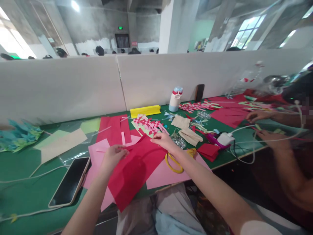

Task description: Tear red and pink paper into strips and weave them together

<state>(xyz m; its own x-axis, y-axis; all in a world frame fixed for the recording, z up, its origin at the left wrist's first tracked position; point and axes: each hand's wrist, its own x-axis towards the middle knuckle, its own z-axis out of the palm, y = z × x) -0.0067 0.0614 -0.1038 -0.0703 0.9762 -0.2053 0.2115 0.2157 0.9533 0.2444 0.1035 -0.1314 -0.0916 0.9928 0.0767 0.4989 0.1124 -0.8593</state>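
Red paper sheet (137, 176) lies in the lower middle of the frame, between the two hands and running down from their fingertips over the table's near edge. On my feed the right hand (163, 142) has thumb and forefinger pinched on its top edge. The left hand (114, 156) curls at its left edge, fingers bent; I cannot tell whether they grip.

For containers, I see a white-and-blue bottle (174, 100) standing upright against the partition (151, 78) at upper center, its contents hidden. Right of center is what looks like a clear packet (178, 141) of shiny bits, though the blur leaves me unsure. The clear plastic (255, 76) at upper right is too smeared for me to read.

Pink paper (168, 179) shows beneath the sheet, with a yellow loop handle (175, 171) on it, just beside the right forearm. A phone (70, 181) lies at lower left, on the green table (14, 169).
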